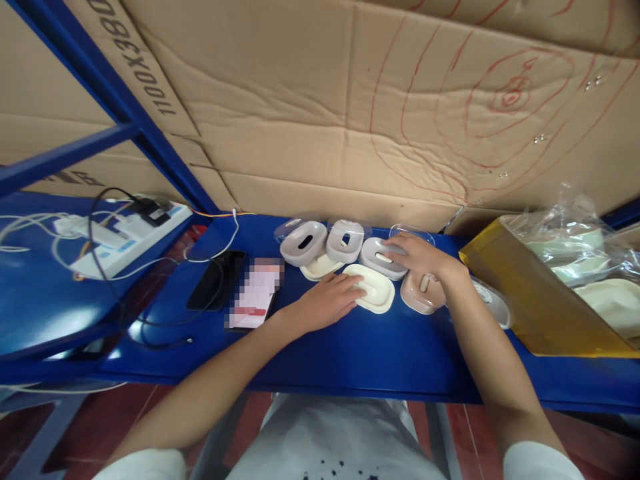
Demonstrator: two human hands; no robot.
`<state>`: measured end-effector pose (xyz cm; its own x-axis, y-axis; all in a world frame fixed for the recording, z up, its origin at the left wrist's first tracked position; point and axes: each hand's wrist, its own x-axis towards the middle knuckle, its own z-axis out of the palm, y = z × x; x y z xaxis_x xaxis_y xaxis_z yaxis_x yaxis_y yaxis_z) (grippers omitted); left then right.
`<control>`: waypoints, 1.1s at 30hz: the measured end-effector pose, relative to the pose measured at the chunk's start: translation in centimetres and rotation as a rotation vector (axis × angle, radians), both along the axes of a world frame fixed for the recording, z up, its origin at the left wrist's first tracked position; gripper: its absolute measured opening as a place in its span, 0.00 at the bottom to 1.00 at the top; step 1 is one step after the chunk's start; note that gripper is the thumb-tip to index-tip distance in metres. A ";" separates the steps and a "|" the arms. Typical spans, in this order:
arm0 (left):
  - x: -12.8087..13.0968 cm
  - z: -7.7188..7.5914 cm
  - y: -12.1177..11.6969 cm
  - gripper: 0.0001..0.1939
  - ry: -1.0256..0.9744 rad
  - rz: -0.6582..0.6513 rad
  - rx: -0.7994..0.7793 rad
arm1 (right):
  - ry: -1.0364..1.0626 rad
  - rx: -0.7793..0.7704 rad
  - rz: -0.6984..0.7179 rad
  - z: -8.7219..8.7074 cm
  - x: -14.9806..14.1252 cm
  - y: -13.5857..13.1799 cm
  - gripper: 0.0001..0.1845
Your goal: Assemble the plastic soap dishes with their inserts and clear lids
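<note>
My left hand (333, 300) lies flat with its fingers over the left edge of a cream oval dish (381, 291). My right hand (423, 255) reaches over the right end of a light grey oval case (373, 259), fingers apart; their exact contact is hard to make out. Two similar grey cases with slots, one on the left (295, 250) and one in the middle (345, 250), stand behind. Under them sits another cream piece (320, 268). A pinkish oval case (417, 297) is below my right wrist. My right forearm partly hides another grey piece (495, 308).
A brown-yellow box (520, 300) with plastic-wrapped pale pieces (575, 250) stands at right. Two phones, one dark (207, 287) and one lit (257, 293), lie left. Beyond are a power strip (135, 240) and loose cables. Cardboard (300, 100) walls the back of the blue table (350, 360).
</note>
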<state>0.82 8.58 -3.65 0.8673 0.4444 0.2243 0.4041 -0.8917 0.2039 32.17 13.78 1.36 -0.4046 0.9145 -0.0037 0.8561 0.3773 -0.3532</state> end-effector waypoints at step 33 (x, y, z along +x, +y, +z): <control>0.0 0.0 0.0 0.16 0.025 -0.017 0.038 | -0.075 0.002 0.015 -0.1 0.0 0.0 0.27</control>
<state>0.79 8.55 -3.61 0.8801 0.4213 0.2191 0.3936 -0.9053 0.1597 32.16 13.77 1.30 -0.4173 0.9082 -0.0327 0.8743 0.3914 -0.2871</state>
